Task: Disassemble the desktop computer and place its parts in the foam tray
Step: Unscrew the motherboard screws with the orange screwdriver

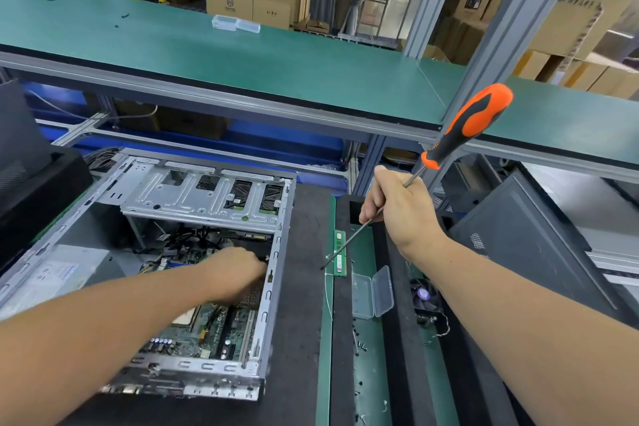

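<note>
left hand point(238, 270): reaching forward, fingers hidden | right hand point(401, 207): raised, fingers curled

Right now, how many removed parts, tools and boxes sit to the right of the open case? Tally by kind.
RAM stick: 1
Cooling fan: 1
Clear plastic box, lid open: 1
Screwdriver, held in the right hand: 1
Total: 4, not counting the loose screws.

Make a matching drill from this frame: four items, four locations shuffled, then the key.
Items:
1. Orange-and-black screwdriver
2. Green RAM stick
3. Clear plastic hinged box, lid open
4. Left hand

Locations:
A. Inside the open grey metal computer case
B. Gripped by its shaft in the right hand
C. Lying in the black foam tray, far end
D. In the tray, nearer than the RAM

Pairs: 1-B, 2-C, 3-D, 4-A
</note>
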